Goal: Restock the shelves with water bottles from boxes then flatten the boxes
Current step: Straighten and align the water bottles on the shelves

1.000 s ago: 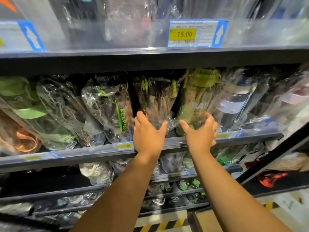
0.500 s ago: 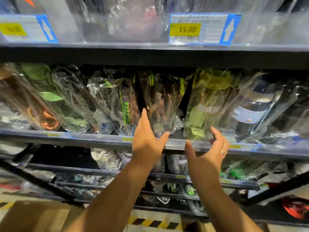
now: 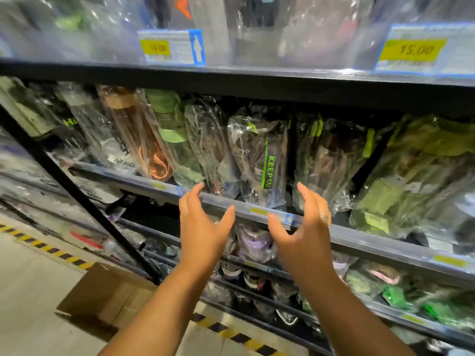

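Restocking step. I log left hand and right hand spread, empty, before shelf; next, likely reach for box.

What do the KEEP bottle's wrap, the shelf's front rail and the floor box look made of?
Wrap: thin clear plastic film, glossy, creased, catching glints. Front rail: grey metal or plastic, unclear; smooth, dull sheen. Box: brown cardboard, matte, with folded flaps.

Both bare forearms rise from the bottom centre of the frame. The left hand and right hand sit mid-frame, palms facing each other, fingers loosely spread and slightly curved, holding nothing. A ring shows on the right hand.
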